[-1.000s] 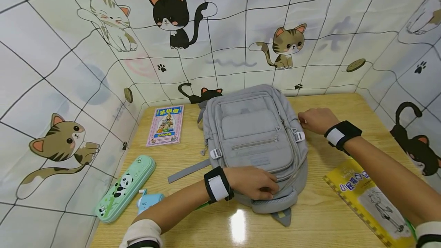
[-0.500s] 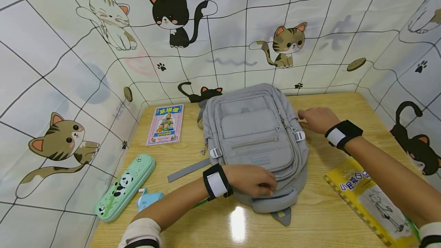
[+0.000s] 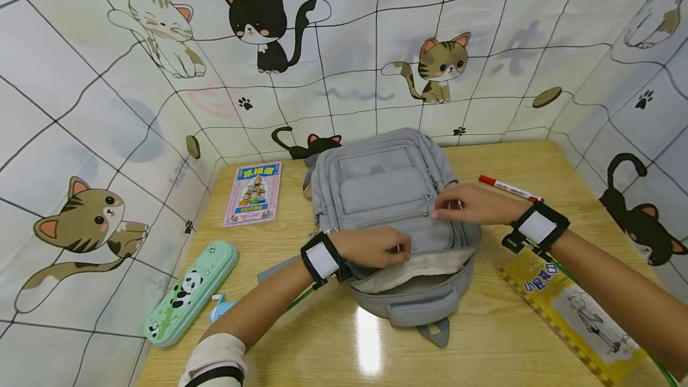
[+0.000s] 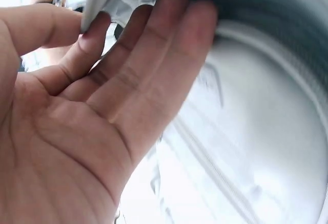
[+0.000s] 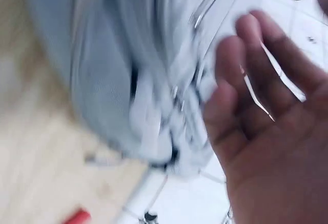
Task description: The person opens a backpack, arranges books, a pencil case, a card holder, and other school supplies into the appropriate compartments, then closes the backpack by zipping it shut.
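Lying flat at the middle of a wooden table (image 3: 510, 160), a grey backpack (image 3: 384, 187) is seen with its main compartment gaping at the near edge. The upper edge of that opening is pinched by the left hand (image 3: 373, 245), thumb against curled fingers (image 4: 148, 55). The right hand (image 3: 473, 203) is rested on the backpack's right side, fingers loosely extended and slightly apart. A red marker (image 3: 509, 188) is seen just beyond it.
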`<state>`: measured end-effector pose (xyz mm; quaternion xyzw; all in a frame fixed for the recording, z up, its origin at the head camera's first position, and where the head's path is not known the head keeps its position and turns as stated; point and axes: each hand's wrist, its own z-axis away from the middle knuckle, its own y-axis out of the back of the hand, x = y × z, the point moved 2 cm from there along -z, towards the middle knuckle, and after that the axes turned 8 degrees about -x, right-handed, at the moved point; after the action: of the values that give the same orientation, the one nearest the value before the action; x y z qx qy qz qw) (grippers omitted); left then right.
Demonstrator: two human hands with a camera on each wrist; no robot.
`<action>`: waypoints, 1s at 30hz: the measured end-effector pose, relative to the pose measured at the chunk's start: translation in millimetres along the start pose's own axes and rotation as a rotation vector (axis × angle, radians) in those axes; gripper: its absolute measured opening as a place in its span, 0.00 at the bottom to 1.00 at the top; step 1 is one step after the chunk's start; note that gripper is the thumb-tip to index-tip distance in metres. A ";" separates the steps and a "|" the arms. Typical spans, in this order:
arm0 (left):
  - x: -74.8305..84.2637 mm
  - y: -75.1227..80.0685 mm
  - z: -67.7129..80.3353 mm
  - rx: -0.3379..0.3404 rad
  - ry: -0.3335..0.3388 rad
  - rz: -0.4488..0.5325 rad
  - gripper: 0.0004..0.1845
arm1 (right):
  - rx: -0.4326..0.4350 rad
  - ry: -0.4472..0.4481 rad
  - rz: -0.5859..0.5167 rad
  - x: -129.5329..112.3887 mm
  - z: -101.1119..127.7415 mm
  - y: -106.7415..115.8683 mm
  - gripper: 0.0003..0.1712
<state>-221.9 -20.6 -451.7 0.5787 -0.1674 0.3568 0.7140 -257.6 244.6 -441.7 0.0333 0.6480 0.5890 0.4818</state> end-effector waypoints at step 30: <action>-28.1 26.6 51.0 0.164 0.266 0.028 0.30 | 0.057 0.072 0.071 -17.3 -22.1 -4.9 0.07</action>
<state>-251.2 -75.7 -437.3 0.5806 -0.0498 0.4525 0.6751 -260.5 216.4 -439.0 0.0491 0.6798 0.5879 0.4358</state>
